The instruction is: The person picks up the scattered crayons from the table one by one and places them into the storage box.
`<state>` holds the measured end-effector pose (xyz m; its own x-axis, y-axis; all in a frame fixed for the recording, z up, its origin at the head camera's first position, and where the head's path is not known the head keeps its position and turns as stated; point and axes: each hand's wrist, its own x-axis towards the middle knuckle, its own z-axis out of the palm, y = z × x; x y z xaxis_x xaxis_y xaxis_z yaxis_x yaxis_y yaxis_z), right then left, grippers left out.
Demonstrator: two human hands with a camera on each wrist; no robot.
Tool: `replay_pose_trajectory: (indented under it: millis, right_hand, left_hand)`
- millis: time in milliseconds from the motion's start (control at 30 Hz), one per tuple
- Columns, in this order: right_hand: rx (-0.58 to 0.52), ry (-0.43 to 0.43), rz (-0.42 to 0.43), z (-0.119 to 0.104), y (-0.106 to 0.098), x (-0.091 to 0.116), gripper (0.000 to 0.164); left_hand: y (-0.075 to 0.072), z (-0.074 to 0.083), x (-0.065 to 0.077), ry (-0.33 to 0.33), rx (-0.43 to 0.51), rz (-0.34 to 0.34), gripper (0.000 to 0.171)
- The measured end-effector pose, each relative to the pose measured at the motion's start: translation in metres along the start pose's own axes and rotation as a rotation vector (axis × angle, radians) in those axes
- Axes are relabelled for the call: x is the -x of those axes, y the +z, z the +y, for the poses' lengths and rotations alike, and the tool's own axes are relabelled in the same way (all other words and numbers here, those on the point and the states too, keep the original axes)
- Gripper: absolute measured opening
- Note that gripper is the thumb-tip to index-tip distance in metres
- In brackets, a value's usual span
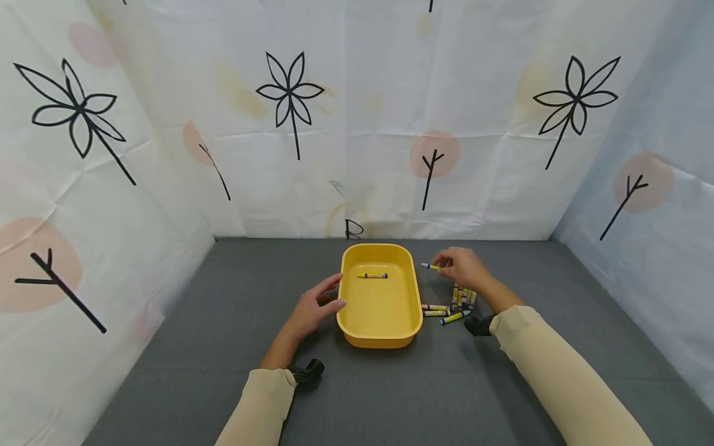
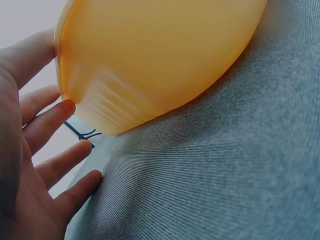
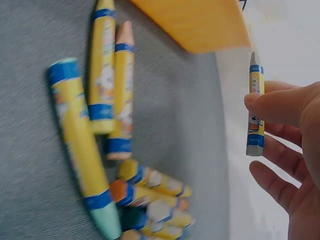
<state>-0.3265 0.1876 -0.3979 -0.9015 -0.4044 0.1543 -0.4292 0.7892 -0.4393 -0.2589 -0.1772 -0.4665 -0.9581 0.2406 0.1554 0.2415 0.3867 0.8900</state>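
Observation:
A yellow plastic tray (image 1: pixel 379 341) stands on the grey table, and one crayon (image 1: pixel 372 275) lies inside it toward the far end. My left hand (image 1: pixel 313 313) rests its fingertips against the tray's left rim, fingers spread in the left wrist view. To the right of the tray, my right hand (image 1: pixel 463 266) pinches a grey-tipped crayon (image 3: pixel 255 115) between thumb and fingers, raised above the table. Below that hand lie several loose crayons (image 1: pixel 454 317) with yellow wrappers and blue bands, among them a mint-green crayon (image 3: pixel 82 150) and a peach crayon (image 3: pixel 123 95).
A bundle of crayons (image 3: pixel 152 190) lies close together beside the loose ones, just right of the tray. White cloth (image 1: pixel 379 186) with flower and tree drawings hangs behind the grey table (image 1: pixel 268 272) and along both sides.

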Motion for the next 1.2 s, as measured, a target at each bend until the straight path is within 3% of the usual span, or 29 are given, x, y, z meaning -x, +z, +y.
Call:
replay_pose_trajectory:
  millis: [133,367,500,600,800,1000,1200]
  right_hand:
    - [0.028,-0.002,-0.004,-0.009,-0.006,-0.012,0.016]
    - [0.065,-0.033,-0.009,-0.026,-0.009,-0.032,0.016]
    - [0.046,-0.036,-0.014,-0.041,-0.008,-0.042,0.016]
    - [0.020,-0.032,-0.024,-0.049,-0.005,-0.047,0.016]
    - [-0.004,-0.037,-0.030,-0.065,0.001,-0.058,0.016]
    - [-0.021,-0.029,-0.045,-0.081,0.007,-0.066,0.019]
    - [-0.016,-0.030,-0.048,-0.087,0.024,-0.070,0.019]
  left_hand:
    - [-0.001,0.006,0.002,-0.001,0.015,-0.021,0.061]
    - [-0.008,0.040,0.015,0.001,-0.002,-0.047,0.061]
    - [-0.009,0.045,0.016,0.005,-0.004,-0.040,0.061]
    - [-0.008,0.037,0.012,-0.007,-0.011,-0.046,0.062]
    - [-0.002,0.004,-0.003,0.002,-0.016,-0.011,0.061]
    - [-0.002,0.002,-0.006,0.020,-0.023,0.007,0.060]
    - [-0.002,0.002,-0.002,-0.008,-0.030,0.006,0.059]
